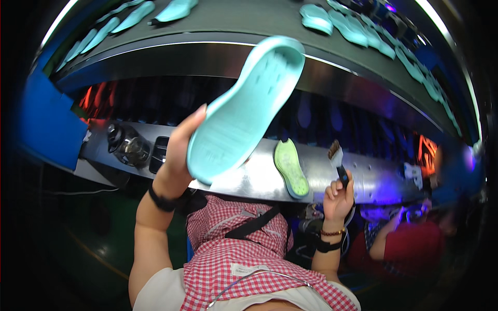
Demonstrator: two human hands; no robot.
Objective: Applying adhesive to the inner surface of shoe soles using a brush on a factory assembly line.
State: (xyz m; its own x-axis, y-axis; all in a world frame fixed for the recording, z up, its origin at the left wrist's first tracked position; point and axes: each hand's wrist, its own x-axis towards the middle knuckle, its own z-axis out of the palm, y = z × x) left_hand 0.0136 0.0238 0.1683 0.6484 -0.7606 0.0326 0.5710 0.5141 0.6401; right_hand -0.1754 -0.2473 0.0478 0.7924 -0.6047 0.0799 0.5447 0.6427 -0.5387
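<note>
A turquoise shoe sole [244, 114] is tilted up over the bench, its hollowed side in view. My left hand [182, 147] is closed on its lower left edge; the thumb shows and the other fingers are hidden behind it. In my right hand [338, 201] is a brush [337, 158] with a black handle, held upright with its brown bristles on top and apart from the sole. Between the two hands, a light green sole piece [291, 168] lies on the steel bench [360, 181].
Several turquoise soles [136, 15] rest on the dark conveyor belt [249, 19] above. At the bench's left stand a dark transparent jug [127, 145] and a black tray [157, 155]. A person in red [415, 249] sits at my right. Orange light glows at both ends under the belt.
</note>
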